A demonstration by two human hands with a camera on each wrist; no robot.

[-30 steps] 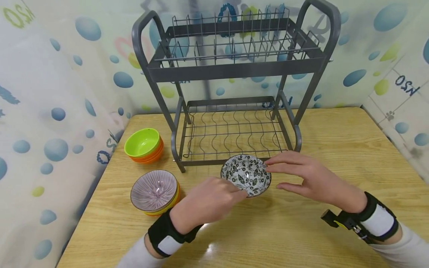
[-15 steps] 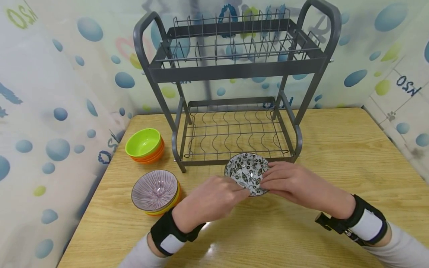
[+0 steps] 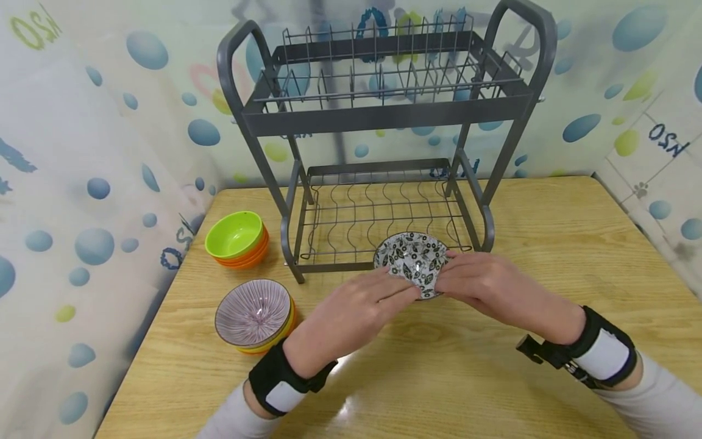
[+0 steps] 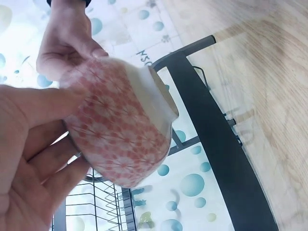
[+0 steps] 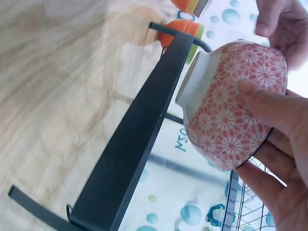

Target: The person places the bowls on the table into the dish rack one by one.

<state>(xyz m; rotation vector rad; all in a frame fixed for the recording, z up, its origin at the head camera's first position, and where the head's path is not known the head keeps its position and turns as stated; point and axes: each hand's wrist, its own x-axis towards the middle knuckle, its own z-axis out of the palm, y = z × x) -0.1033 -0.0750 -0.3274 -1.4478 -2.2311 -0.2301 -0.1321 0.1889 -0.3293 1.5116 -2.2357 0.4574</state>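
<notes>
A bowl [image 3: 414,259] with black-and-white leaf patterning inside is held tilted at the front of the lower rack tier. Its outer wall carries red flower patterning, and a bare white foot ring shows in both wrist views. My right hand [image 3: 496,283] grips the bowl's right rim, thumb [image 5: 260,98] outside and fingers at the rim. Over the near-left rim lies my left hand [image 3: 359,308], its fingers fairly straight. The left thumb stands slightly off the wall in the right wrist view. Part of the near rim is hidden behind the hands.
A dark two-tier dish rack [image 3: 384,116] stands at the back, with wire tiers. At the left are a green bowl [image 3: 234,235] on orange bowls and a purple-striped bowl [image 3: 253,312] on yellow and orange ones. The wooden table [image 3: 439,390] reaches the patterned backdrop.
My right hand came in from the right and took hold of the rim. The bowl shifted slightly right and toward the rack, tilting. My left fingers straightened from a pinch.
</notes>
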